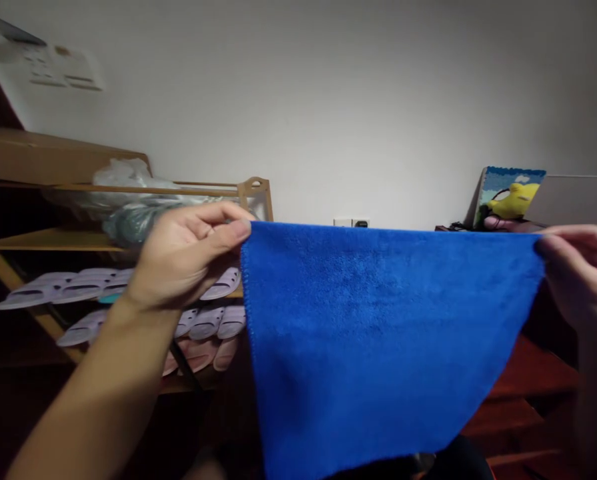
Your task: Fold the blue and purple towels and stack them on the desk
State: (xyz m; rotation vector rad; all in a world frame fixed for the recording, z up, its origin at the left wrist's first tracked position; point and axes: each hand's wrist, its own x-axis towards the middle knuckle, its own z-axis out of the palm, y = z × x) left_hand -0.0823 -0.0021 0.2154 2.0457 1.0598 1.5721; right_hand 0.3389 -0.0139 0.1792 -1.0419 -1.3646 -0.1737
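A blue cloth [378, 333] with a fuzzy, towel-like surface and a stitched left edge hangs stretched out in front of me. My left hand [183, 253] pinches its top left corner between thumb and fingers. At the top right corner, my right hand [586, 273] grips it the same way, partly cut off by the frame's edge. The top edge runs nearly straight between both hands, and the lower part hangs down past the bottom of the view on the left.
On the left stands a wooden rack [43, 239] with several pale slippers [86, 287] and a clear plastic bag [128, 175]. A cardboard box [53, 157] lies on top. Wall sockets [351, 223] show behind the cloth. A picture board with a yellow figure [513, 200] stands at the right.
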